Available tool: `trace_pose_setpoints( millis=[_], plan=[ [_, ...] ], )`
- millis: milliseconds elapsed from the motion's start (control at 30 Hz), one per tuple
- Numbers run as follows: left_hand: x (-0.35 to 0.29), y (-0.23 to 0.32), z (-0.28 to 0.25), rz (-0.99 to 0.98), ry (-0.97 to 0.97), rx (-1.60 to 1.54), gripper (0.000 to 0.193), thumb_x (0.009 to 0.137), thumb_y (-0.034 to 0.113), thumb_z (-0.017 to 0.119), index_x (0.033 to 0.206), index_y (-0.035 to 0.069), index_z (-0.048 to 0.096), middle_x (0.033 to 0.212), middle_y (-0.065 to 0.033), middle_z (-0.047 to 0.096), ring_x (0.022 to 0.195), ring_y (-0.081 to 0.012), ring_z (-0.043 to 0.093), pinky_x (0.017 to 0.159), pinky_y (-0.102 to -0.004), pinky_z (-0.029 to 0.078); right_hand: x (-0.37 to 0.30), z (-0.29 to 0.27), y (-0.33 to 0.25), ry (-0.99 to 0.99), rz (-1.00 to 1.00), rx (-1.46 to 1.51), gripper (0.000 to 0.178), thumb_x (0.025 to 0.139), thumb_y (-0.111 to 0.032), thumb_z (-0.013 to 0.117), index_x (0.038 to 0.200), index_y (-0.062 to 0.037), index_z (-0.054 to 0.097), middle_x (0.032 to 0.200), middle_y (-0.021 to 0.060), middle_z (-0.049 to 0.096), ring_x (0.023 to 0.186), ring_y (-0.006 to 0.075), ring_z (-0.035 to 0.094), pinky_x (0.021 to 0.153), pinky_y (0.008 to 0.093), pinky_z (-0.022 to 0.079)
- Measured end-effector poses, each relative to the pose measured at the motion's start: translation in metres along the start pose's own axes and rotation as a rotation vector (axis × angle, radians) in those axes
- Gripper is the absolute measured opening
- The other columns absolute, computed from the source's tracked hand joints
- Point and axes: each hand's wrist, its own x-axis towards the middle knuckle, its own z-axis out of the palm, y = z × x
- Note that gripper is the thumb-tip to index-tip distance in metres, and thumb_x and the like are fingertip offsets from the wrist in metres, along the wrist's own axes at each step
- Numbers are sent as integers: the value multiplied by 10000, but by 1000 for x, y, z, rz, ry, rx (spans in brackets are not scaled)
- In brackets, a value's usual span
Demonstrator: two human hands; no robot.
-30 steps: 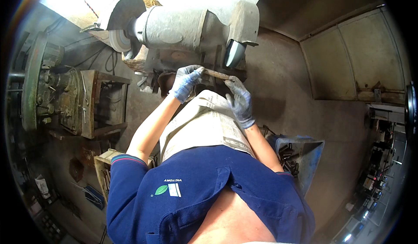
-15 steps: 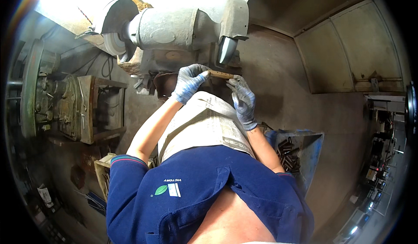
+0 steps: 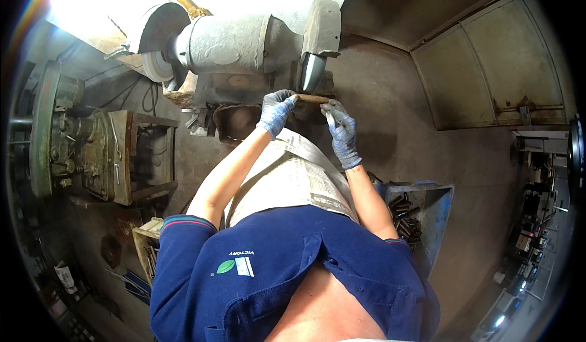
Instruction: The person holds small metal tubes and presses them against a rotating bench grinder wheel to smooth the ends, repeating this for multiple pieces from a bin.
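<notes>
Between my two gloved hands runs a slim brown bar [image 3: 313, 98], held crosswise. My left hand [image 3: 278, 111] pinches its left end, and the fingertips of my right hand [image 3: 343, 135] close on the right end. Just beyond the bar is the bright, shiny wheel [image 3: 313, 73] at the right end of a grey bench grinder [image 3: 229, 46]. I cannot tell whether bar and wheel touch. A sheet of printed paper [image 3: 268, 183] covers my lap below the hands.
A pale wheel [image 3: 157, 66] sits at the grinder's left end. By my right arm stands a blue crate [image 3: 441, 214] with several dark metal pieces [image 3: 404, 220]. A wooden box [image 3: 141, 238] is near my left elbow. Farther left is a greenish machine [image 3: 67, 140].
Both hands have lifted the bar slightly away from me, toward the shiny wheel. The row of holes that showed along the bar is no longer visible; a plain side faces up.
</notes>
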Motion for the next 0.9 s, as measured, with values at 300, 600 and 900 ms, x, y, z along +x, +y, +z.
trace_pose_setpoints(
  millis=[300, 600, 900],
  plan=[
    [14, -8, 7, -30, 73, -62, 87, 887, 72, 571, 868, 1, 618, 772, -65, 646, 634, -145, 631, 587, -252, 533, 7, 5, 1, 43, 149, 90, 197, 897, -28, 521, 1041, 52, 629, 1051, 106, 621, 985, 196, 595, 924, 320, 463],
    [20, -1, -22, 28, 118, 8, 96, 896, 81, 557, 873, 7, 615, 749, -72, 643, 620, -148, 636, 523, -294, 547, 13, 40, 0, 122, 128, 210, 129, 823, 3, 631, 943, -1, 678, 955, 87, 672, 886, 157, 626, 787, 260, 478],
    [30, -22, 3, -22, 11, -110, 105, 873, 39, 581, 889, -61, 611, 827, -121, 652, 662, -191, 644, 614, -312, 574, 4, 1, 26, 87, 213, 176, 207, 910, -91, 543, 1052, 35, 626, 1056, 124, 635, 983, 206, 605, 932, 341, 467]
  ],
)
